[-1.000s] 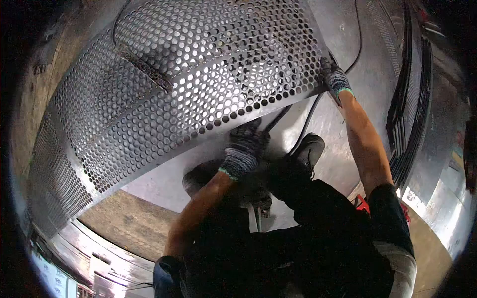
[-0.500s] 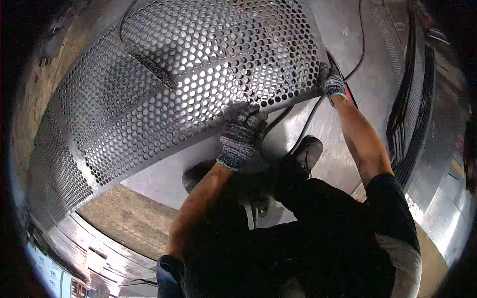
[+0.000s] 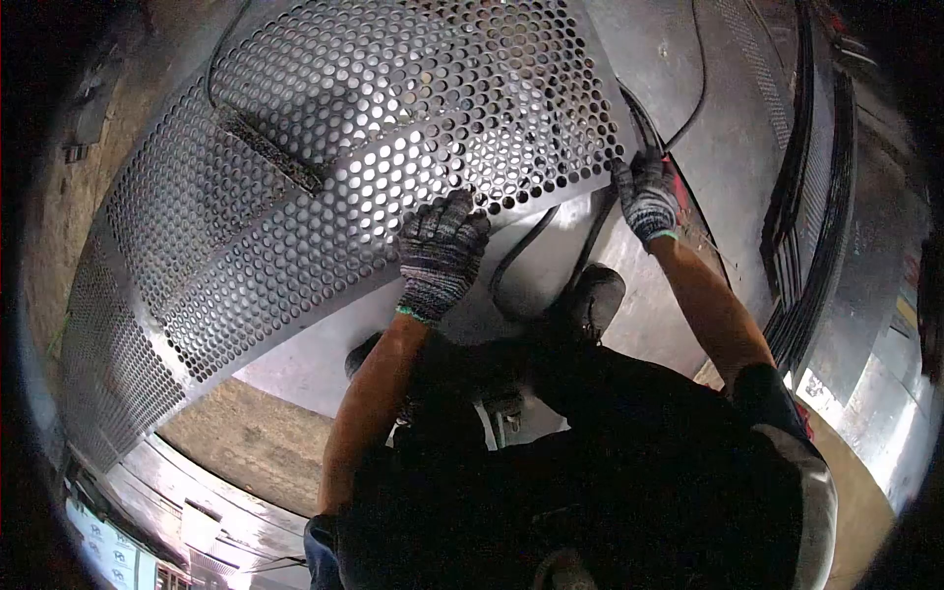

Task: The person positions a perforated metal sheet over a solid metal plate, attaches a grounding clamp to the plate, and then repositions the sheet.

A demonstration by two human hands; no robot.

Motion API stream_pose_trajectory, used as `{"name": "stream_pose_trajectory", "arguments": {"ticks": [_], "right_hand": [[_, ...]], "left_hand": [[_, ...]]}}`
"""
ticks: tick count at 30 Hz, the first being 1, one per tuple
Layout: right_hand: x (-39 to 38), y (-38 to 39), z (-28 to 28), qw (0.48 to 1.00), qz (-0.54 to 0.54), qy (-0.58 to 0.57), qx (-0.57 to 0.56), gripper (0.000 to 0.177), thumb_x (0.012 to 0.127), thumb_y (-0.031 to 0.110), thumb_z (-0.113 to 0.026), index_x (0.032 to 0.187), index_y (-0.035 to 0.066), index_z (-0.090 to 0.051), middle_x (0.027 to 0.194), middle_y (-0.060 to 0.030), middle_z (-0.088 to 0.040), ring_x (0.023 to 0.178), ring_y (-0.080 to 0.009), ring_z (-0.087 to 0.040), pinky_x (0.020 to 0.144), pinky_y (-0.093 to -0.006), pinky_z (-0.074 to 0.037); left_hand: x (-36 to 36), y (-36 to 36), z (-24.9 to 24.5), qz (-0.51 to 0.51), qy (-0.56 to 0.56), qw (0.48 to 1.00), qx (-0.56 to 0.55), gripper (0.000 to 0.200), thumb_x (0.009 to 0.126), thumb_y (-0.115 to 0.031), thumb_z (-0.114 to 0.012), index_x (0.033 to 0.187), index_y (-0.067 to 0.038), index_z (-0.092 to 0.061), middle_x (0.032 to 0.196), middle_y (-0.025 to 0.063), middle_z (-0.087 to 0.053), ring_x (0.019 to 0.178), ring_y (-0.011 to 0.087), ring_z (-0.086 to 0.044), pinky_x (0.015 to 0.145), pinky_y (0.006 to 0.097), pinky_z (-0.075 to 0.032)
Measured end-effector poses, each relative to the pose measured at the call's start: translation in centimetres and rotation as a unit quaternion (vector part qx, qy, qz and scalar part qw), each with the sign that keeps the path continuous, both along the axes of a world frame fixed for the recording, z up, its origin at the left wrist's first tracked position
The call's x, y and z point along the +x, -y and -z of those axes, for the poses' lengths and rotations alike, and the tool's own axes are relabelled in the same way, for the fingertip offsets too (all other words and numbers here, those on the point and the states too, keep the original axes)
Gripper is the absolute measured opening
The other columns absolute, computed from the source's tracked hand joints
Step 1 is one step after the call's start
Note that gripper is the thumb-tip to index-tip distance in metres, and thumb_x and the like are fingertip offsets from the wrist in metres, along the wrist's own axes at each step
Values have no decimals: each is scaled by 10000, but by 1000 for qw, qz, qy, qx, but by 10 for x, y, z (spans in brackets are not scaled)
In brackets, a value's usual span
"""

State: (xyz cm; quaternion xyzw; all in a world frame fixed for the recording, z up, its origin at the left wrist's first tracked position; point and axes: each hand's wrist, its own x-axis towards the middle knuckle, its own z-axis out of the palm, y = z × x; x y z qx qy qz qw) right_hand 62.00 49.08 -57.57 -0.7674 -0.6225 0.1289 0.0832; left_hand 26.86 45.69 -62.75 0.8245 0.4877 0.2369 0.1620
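While both gloved hands close on the perforated sheet [image 3: 344, 147], left hand [image 3: 441, 254] mid-way along its near edge and right hand [image 3: 646, 194] at its corner, bare steel plate [image 3: 315, 354] lies open below that edge. Moments ago, the left hand sat lower, under it.

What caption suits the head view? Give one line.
Gloved left hand and right hand grip the near edge of a curved perforated metal sheet.

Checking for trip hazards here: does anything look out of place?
Black cables loop over the floor plate under the perforated sheet, between the left hand and right hand, beside a shoe; they might snag or get pinched.
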Motion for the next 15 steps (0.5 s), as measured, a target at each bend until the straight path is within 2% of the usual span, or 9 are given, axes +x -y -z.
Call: {"name": "stream_pose_trajectory", "arguments": {"ticks": [2, 3, 5, 7, 9, 11, 13, 14, 15], "right_hand": [[-30, -8, -15, 978, -22, 184, 98, 724, 942, 462, -641, 1467, 8, -435, 1375, -282, -565, 1334, -490, -466, 1113, -517, -399], [-38, -18, -18, 982, -70, 132, 119, 753, 919, 462, -667, 1474, 10, -431, 1444, -291, -499, 1353, -518, -419, 1136, -528, -370], [-64, -40, -18, 989, -95, 96, 59, 791, 905, 504, -670, 1473, 7, -432, 1464, -306, -464, 1344, -518, -426, 1149, -538, -351], [-96, -63, 8, 973, -154, 118, 122, 816, 898, 552, -653, 1470, 11, -439, 1462, -292, -477, 1351, -501, -433, 1163, -538, -332], [-129, -73, 0, 969, -199, 87, 113, 815, 902, 601, -615, 1476, 46, -448, 1465, -272, -485, 1382, -483, -413, 1168, -536, -322], [-134, -78, 28, 963, -252, 83, 42, 799, 897, 638, -597, 1484, 113, -463, 1486, -306, -439, 1418, -487, -363, 1166, -570, -299], [-130, -78, 37, 957, -266, 83, 77, 789, 896, 641, -597, 1472, 113, -482, 1498, -297, -430, 1415, -482, -371, 1164, -584, -290], [-127, -78, 42, 957, -269, 78, 77, 783, 898, 642, -594, 1470, 118, -490, 1498, -293, -432, 1415, -479, -372, 1167, -579, -287], [-126, -79, 44, 956, -274, 72, 78, 776, 899, 642, -591, 1468, 122, -498, 1499, -288, -435, 1416, -475, -373, 1169, -574, -285]], "left_hand": [[-3, 0, 0, 19, 9, 1000, -2, 197, 825, -255, -688, 1014, -221, -732, 1229, 89, -648, 1127, 310, -606, 910, 494, -480], [-4, -1, -3, 18, 5, 1000, -3, 197, 825, -255, -688, 1014, -221, -732, 1229, 89, -648, 1127, 310, -606, 910, 494, -480], [-4, -4, -11, 29, 10, 999, -13, 195, 825, -252, -686, 1012, -221, -733, 1253, 92, -648, 1147, 311, -604, 935, 495, -478], [-3, -4, -7, 39, -5, 999, -31, 202, 847, -246, -680, 1039, -216, -734, 1271, 85, -651, 1157, 313, -602, 962, 500, -474], [-6, 0, 5, 28, 22, 999, -39, 266, 872, -280, -687, 1131, -223, -705, 1320, 64, -621, 1213, 306, -563, 1033, 509, -419], [-18, -4, 7, 38, 42, 997, -55, 289, 916, -289, -665, 1183, -185, -699, 1306, 78, -630, 1163, 336, -595, 1001, 520, -450], [-33, -14, 6, 11, -34, 972, -231, 322, 936, -290, -654, 1222, -145, -688, 1263, 109, -662, 1085, 341, -644, 964, 484, -491], [-46, -20, 14, 42, -5, 996, -78, 325, 946, -288, -625, 1206, -106, -695, 1196, 137, -698, 1030, 340, -676, 914, 457, -532], [-57, -32, 11, 42, -12, 995, -85, 325, 946, -288, -625, 1206, -106, -695, 1196, 137, -698, 1030, 340, -676, 914, 457, -532]]}}
